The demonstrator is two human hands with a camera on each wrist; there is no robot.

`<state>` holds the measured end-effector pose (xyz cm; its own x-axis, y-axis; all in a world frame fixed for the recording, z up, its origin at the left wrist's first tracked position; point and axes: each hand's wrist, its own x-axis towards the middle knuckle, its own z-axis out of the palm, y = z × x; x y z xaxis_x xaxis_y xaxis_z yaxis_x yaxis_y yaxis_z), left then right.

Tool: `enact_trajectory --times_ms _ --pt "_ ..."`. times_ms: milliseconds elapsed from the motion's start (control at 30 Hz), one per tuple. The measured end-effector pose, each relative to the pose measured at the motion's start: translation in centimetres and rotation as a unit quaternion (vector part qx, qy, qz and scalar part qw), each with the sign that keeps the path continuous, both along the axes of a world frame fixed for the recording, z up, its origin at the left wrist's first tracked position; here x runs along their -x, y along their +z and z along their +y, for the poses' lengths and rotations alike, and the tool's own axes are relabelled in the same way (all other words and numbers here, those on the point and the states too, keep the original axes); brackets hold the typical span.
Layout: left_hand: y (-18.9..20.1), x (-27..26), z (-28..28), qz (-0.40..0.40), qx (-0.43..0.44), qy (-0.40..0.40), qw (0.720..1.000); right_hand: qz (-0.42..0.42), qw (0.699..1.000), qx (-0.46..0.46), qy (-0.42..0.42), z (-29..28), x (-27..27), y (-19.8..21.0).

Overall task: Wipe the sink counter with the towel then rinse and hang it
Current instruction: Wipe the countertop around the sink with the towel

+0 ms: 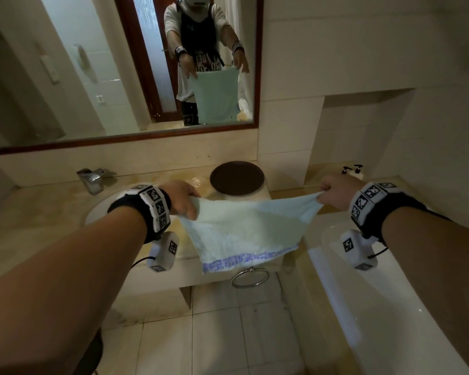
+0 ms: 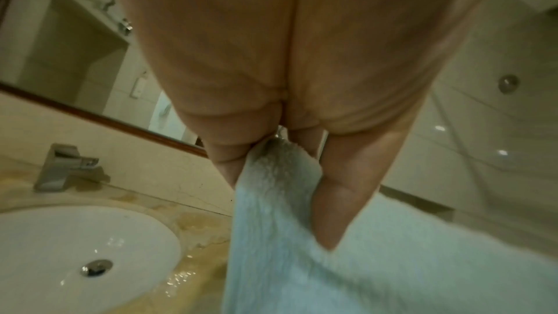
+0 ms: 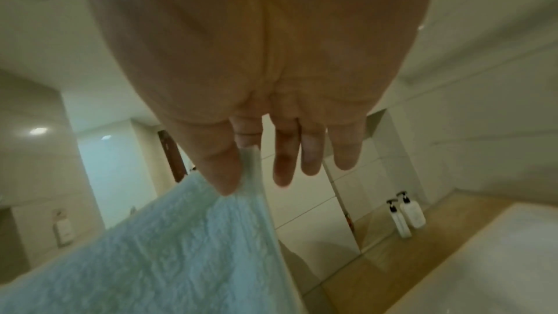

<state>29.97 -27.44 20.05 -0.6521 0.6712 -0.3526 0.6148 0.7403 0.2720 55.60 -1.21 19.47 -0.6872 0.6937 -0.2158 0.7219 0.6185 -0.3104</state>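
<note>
A light blue towel (image 1: 244,226) with a patterned blue border hangs spread between my two hands, above the counter's front edge. My left hand (image 1: 186,200) pinches its left top corner; in the left wrist view the towel (image 2: 302,247) runs down between thumb and fingers of that hand (image 2: 281,152). My right hand (image 1: 329,192) pinches the right top corner, thumb against forefinger on the towel (image 3: 181,247), its other fingers (image 3: 311,152) straight. A chrome towel ring (image 1: 250,277) hangs on the counter front just below the towel. The white sink (image 2: 75,247) lies to the left, under my left wrist.
A chrome faucet (image 1: 91,180) stands behind the sink on the wet beige counter (image 2: 193,223). A dark round plate (image 1: 237,178) sits at the counter's back right. Two pump bottles (image 3: 406,216) stand on the ledge by the white bathtub (image 1: 390,307). A mirror (image 1: 92,77) covers the wall.
</note>
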Motion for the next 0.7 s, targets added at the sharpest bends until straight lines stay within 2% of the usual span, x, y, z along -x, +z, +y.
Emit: enact_trajectory --times_ms 133,233,333,467,533,700 --pt "-1.6 -0.2 -0.3 0.076 0.047 -0.015 0.996 0.058 0.995 0.072 -0.022 -0.1 0.4 -0.8" --pt "-2.9 0.2 -0.4 0.072 0.067 -0.028 0.995 0.081 0.992 0.090 -0.034 0.1 0.6 -2.1" --pt "-4.4 0.8 -0.7 0.036 0.055 -0.022 0.998 0.121 0.981 0.135 -0.064 0.4 0.7 -3.3" --pt "-7.0 1.2 -0.7 -0.042 0.039 0.008 0.998 0.066 0.991 0.099 -0.057 1.1 1.5 -5.4" --pt "-9.0 1.5 -0.4 -0.067 0.049 0.009 0.997 0.044 0.991 0.109 -0.067 1.3 2.0 -6.7" --pt "-12.1 4.0 1.2 -0.085 0.026 0.035 0.995 0.003 0.990 0.104 -0.091 2.2 4.1 -8.9"
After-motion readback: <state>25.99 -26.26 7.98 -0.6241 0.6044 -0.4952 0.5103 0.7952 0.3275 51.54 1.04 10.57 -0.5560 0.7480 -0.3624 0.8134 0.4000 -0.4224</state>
